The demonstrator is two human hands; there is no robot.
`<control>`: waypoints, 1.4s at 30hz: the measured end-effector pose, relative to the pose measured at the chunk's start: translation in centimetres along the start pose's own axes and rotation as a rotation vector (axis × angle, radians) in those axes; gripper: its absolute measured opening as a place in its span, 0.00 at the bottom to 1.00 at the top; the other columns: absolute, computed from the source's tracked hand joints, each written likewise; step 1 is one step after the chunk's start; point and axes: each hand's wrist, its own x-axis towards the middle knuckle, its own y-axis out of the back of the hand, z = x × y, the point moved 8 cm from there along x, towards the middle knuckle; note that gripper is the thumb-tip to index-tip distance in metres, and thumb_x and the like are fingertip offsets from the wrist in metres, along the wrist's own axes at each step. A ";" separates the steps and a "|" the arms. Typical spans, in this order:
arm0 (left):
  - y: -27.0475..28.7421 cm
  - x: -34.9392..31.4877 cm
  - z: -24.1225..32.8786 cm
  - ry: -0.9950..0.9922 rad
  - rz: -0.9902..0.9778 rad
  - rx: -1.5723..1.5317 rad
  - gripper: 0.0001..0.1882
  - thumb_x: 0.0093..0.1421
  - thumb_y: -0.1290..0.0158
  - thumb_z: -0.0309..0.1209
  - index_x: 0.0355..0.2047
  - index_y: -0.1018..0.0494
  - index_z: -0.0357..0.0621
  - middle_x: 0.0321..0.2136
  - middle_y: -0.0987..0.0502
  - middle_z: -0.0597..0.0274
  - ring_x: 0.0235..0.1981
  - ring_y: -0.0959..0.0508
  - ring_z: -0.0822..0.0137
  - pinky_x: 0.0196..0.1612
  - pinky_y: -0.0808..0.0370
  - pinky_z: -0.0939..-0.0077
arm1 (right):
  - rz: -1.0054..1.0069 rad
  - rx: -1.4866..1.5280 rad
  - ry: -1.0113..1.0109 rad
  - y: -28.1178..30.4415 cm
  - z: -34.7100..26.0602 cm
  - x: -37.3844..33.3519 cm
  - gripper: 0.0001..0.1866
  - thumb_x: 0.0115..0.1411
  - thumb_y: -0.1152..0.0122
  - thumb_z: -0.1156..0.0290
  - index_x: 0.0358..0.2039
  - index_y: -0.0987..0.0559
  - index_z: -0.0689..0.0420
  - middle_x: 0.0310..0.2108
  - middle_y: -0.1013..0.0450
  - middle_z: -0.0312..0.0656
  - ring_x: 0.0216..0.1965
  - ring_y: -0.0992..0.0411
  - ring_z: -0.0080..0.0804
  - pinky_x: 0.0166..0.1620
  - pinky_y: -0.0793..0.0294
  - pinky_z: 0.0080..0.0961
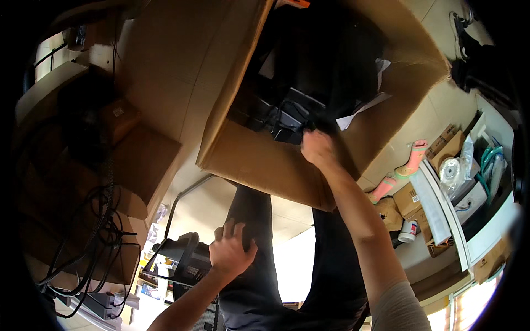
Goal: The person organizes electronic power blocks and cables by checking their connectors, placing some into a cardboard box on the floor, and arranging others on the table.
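Note:
My right hand (319, 148) reaches over the near wall of a big open cardboard box (265, 160). Its fingers are closed at a small dark item that blends into the shadow, so what they hold cannot be made out. Just beyond the fingertips lies a black and grey boxy device (292, 113) with thin black cables looped over it. Dark bulky contents (337, 60) fill much of the box, with white paper pieces (359, 112) along the right inside. My left hand (232, 248) rests with spread, bent fingers on my dark trouser leg, holding nothing visible.
To the left, tangled black cables (99, 237) hang over another cardboard box (144, 160). A black mesh chair (190, 259) stands at lower left. Pink boots (413, 159), small cartons (407, 199) and a white open container (469, 201) of bagged items sit at right.

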 end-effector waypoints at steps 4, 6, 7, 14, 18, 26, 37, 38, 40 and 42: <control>-0.4 -0.3 -0.3 0.013 -0.017 -0.011 0.26 0.55 0.40 0.43 0.53 0.28 0.47 0.56 0.27 0.47 0.53 0.24 0.42 0.46 0.19 0.49 | -0.214 -0.334 0.089 -2.8 3.2 -1.0 0.20 0.62 0.43 0.69 0.54 0.26 0.63 0.47 0.21 0.53 0.51 0.23 0.47 0.53 0.23 0.42; -0.5 0.0 -0.4 0.023 -0.008 -0.015 0.26 0.55 0.40 0.43 0.53 0.28 0.47 0.57 0.27 0.47 0.53 0.24 0.42 0.46 0.19 0.49 | -0.074 -0.306 0.158 3.1 0.4 -1.8 0.22 0.61 0.41 0.68 0.55 0.27 0.61 0.50 0.24 0.51 0.54 0.26 0.47 0.53 0.23 0.42; -0.4 -0.1 -0.3 0.022 -0.005 -0.023 0.26 0.55 0.40 0.42 0.53 0.28 0.47 0.57 0.27 0.47 0.53 0.24 0.42 0.46 0.19 0.49 | 0.158 -0.112 0.154 6.2 -0.2 -1.6 0.24 0.60 0.39 0.67 0.55 0.28 0.60 0.52 0.27 0.51 0.56 0.28 0.47 0.53 0.23 0.42; 1.0 0.6 0.1 -0.006 -0.021 -0.050 0.25 0.55 0.40 0.41 0.53 0.27 0.47 0.56 0.26 0.47 0.53 0.23 0.43 0.46 0.19 0.50 | 0.550 -0.327 0.053 7.7 2.1 7.4 0.32 0.49 0.34 0.73 0.57 0.29 0.60 0.51 0.29 0.49 0.56 0.33 0.44 0.57 0.33 0.35; 0.6 0.2 -0.6 -0.016 0.011 -0.049 0.25 0.55 0.40 0.39 0.52 0.27 0.46 0.55 0.26 0.49 0.52 0.23 0.44 0.45 0.19 0.51 | 0.359 -0.176 0.067 8.9 2.0 6.2 0.32 0.52 0.33 0.64 0.57 0.28 0.63 0.53 0.28 0.53 0.57 0.30 0.49 0.60 0.31 0.39; 0.7 0.6 -0.5 0.027 0.008 -0.043 0.22 0.56 0.41 0.40 0.49 0.26 0.46 0.54 0.25 0.51 0.51 0.22 0.45 0.46 0.20 0.50 | -0.230 1.313 -0.145 3.5 1.2 -1.1 0.54 0.53 0.30 0.47 0.67 0.42 0.71 0.53 0.26 0.58 0.38 0.17 0.38 0.43 0.18 0.28; 2.7 1.5 0.7 0.026 0.195 -0.198 0.33 0.60 0.42 0.39 0.63 0.37 0.43 0.50 0.22 0.55 0.50 0.23 0.51 0.52 0.24 0.56 | -0.223 0.704 0.228 5.9 -6.1 -14.7 0.31 0.53 0.29 0.50 0.48 0.24 0.62 0.34 0.21 0.52 0.37 0.21 0.44 0.44 0.24 0.35; 2.4 1.5 0.4 0.049 0.142 -0.200 0.33 0.60 0.42 0.39 0.63 0.37 0.42 0.49 0.22 0.55 0.50 0.22 0.51 0.52 0.24 0.56 | -0.156 0.642 0.203 6.4 -5.1 -14.5 0.32 0.53 0.29 0.50 0.49 0.24 0.62 0.34 0.21 0.54 0.38 0.20 0.46 0.44 0.24 0.37; 2.5 2.0 -0.1 0.071 0.083 -0.189 0.32 0.59 0.42 0.39 0.62 0.36 0.43 0.48 0.21 0.56 0.50 0.22 0.52 0.51 0.24 0.56 | -0.069 0.305 0.089 8.2 -3.2 -13.3 0.34 0.53 0.30 0.50 0.51 0.23 0.65 0.38 0.20 0.56 0.42 0.21 0.53 0.48 0.23 0.44; 2.0 1.9 -0.5 0.069 0.067 -0.178 0.31 0.58 0.41 0.39 0.60 0.35 0.44 0.47 0.21 0.58 0.50 0.22 0.53 0.50 0.24 0.56 | -0.106 0.045 0.007 9.2 -1.6 -11.2 0.35 0.53 0.31 0.49 0.51 0.22 0.65 0.39 0.19 0.53 0.43 0.21 0.52 0.48 0.23 0.45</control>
